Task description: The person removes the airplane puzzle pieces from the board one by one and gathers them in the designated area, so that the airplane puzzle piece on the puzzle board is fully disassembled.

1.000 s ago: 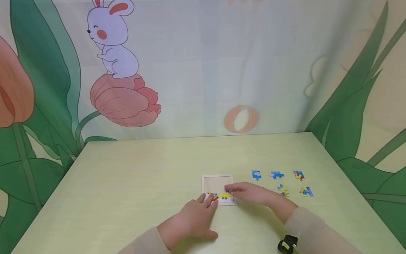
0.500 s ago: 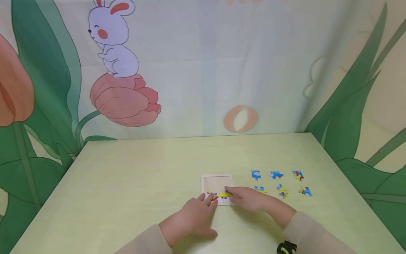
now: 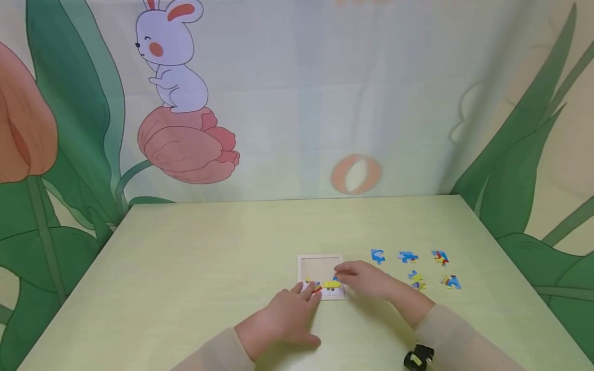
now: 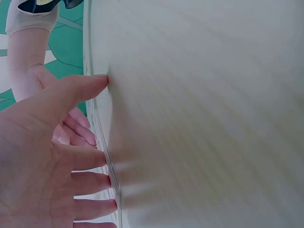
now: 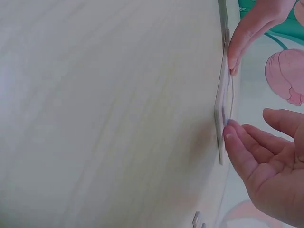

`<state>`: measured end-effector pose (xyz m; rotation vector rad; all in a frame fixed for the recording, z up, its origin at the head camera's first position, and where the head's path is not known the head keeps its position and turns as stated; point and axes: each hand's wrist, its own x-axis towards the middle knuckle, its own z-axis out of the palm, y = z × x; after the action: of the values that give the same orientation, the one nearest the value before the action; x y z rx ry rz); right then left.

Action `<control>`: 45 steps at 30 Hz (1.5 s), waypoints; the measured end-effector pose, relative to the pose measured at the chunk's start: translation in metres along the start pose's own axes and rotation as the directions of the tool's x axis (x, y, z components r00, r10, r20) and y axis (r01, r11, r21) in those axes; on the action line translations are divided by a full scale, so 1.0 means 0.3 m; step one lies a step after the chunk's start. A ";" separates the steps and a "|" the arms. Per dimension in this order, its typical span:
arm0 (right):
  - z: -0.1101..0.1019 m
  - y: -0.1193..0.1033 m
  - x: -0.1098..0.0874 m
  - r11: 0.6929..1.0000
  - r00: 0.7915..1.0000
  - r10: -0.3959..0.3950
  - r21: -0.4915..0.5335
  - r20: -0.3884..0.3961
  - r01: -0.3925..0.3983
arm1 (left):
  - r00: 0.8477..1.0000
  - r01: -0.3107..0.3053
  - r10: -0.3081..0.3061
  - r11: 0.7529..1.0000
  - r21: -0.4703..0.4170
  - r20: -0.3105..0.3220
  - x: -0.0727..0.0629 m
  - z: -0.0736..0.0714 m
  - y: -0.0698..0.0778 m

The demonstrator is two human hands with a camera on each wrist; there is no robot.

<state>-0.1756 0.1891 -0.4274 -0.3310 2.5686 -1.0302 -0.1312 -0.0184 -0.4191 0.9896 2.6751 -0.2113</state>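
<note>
A small square wooden puzzle frame (image 3: 299, 265) lies on the table. Several joined puzzle pieces (image 3: 331, 284), yellow, white and red, fill its near part; bare wood shows in its far part. My left hand (image 3: 292, 317) rests over the near left corner, fingers spread and straight, fingertips on the frame edge and pieces. From the right, my right hand (image 3: 366, 278) reaches over the frame's right side, its fingertips touching a bluish piece there. In the right wrist view, the thumb of that hand (image 5: 280, 175) stands apart from its fingers.
Right of the frame lie loose blue and yellow puzzle pieces: one (image 3: 378, 256) at the left of the back row, others (image 3: 408, 257) (image 3: 440, 257) beside it, and more (image 3: 416, 280) (image 3: 451, 281) in front. A black device (image 3: 418, 357) sits by the right sleeve. A printed curtain (image 3: 278, 103) hangs behind the table.
The right hand shifts slightly at the frame's right side, its fingertips lowering and then lifting a little. The left hand stays on the frame. The head view sways slightly.
</note>
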 end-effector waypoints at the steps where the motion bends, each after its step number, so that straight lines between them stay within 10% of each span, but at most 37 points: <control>1: -0.001 0.006 0.007 1.000 1.000 -0.001 0.021 -0.004 0.001 | 1.000 0.001 -0.001 1.000 -0.001 0.001 0.000 -0.001 0.000; 14: -0.009 0.026 0.040 0.993 0.996 -0.084 0.082 0.035 0.081 | 1.000 0.006 -0.006 1.000 0.000 0.004 0.010 0.010 -0.007; 45: -0.044 0.068 0.006 0.980 0.998 0.054 0.191 -0.023 -0.048 | 1.000 0.008 -0.008 1.000 0.004 -0.014 0.006 0.016 -0.001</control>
<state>-0.1842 0.2111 -0.4332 -0.2008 2.4634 -1.2573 -0.1317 -0.0188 -0.4242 0.9856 2.6926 -0.2126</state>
